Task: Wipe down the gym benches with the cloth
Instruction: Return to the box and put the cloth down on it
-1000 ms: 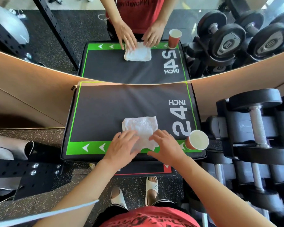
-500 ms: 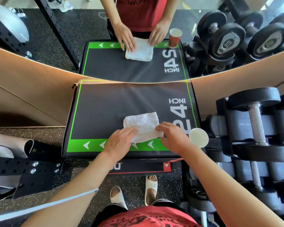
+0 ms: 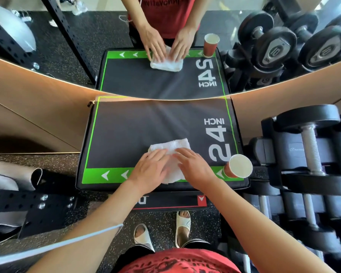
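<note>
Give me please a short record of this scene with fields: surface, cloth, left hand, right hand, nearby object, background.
surface: black plyo box with green border, marked "24 INCH"
cloth: white cloth lying on the box, near its front edge
left hand: left hand flat on the cloth, fingers straight
right hand: right hand flat on the cloth, fingers straight
nearby object: red paper cup upright at the box's front right corner
background: mirror behind the box; dumbbells to the right

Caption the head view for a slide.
Both hands, left hand and right hand, press a white cloth on the black plyo box beside a paper cup.
</note>
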`<action>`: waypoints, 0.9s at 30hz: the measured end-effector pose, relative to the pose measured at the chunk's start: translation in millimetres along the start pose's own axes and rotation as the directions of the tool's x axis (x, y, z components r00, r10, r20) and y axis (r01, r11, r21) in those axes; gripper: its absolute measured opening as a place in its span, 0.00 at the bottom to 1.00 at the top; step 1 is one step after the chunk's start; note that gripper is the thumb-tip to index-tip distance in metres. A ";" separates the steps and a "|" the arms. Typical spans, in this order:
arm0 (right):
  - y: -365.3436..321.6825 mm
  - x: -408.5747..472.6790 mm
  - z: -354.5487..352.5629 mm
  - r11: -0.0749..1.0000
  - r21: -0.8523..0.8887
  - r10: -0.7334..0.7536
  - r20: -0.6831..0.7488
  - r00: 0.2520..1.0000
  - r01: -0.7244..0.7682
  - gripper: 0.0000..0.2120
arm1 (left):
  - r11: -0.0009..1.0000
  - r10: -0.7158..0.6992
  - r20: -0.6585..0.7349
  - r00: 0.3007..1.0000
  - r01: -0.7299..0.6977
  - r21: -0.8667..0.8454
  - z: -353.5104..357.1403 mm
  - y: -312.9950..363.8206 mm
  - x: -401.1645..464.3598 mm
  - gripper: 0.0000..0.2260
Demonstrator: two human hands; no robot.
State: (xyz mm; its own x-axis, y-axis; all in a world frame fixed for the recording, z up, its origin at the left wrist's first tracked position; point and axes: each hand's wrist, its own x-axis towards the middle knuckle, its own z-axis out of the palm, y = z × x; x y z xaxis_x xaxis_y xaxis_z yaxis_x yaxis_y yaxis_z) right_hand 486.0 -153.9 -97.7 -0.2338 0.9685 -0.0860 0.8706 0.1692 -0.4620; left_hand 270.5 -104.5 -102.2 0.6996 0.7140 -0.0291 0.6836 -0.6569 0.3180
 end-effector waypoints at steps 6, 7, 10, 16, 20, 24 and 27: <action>24.2 -19.2 3.8 0.996 -0.086 -0.014 0.102 0.995 0.023 0.26 | 0.992 -0.126 0.067 0.990 0.125 0.024 13.3 -16.0 -27.8 0.29; 25.6 -17.7 2.6 0.994 -0.108 -0.009 0.125 0.992 0.023 0.28 | 0.991 -0.133 0.090 0.987 0.131 0.026 13.3 -18.2 -30.3 0.30; 22.9 -4.4 -0.7 0.989 -0.144 -0.003 0.232 0.973 0.037 0.32 | 0.988 -0.151 0.127 0.980 0.147 0.041 13.7 -18.5 -30.0 0.34; 23.7 13.3 5.0 0.980 -0.165 -0.061 0.280 0.958 0.111 0.33 | 0.987 -0.159 0.098 0.982 0.156 0.043 13.9 -27.2 -32.7 0.34; 12.6 33.3 17.2 0.983 -0.156 -0.055 0.259 0.964 0.098 0.35 | 0.985 -0.174 0.136 0.975 0.169 0.043 1.6 -56.3 -30.0 0.34; -18.5 75.6 25.6 0.990 -0.121 -0.044 0.253 0.967 0.077 0.34 | 0.986 -0.169 0.173 0.970 0.166 0.034 -19.7 -105.2 -28.4 0.35; -40.7 111.7 34.4 0.992 -0.111 -0.038 0.236 0.971 0.066 0.34 | 0.987 -0.163 0.188 0.969 0.159 0.036 -34.7 -149.9 -26.0 0.32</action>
State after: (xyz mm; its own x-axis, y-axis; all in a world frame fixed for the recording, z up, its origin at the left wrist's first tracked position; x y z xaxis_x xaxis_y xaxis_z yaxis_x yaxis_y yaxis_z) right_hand 409.6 -58.9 -118.9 -0.3621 0.8909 -0.2741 0.8961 0.2517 -0.3655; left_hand 142.6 -16.1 -116.2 0.6054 0.7528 -0.2583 0.7931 -0.5434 0.2752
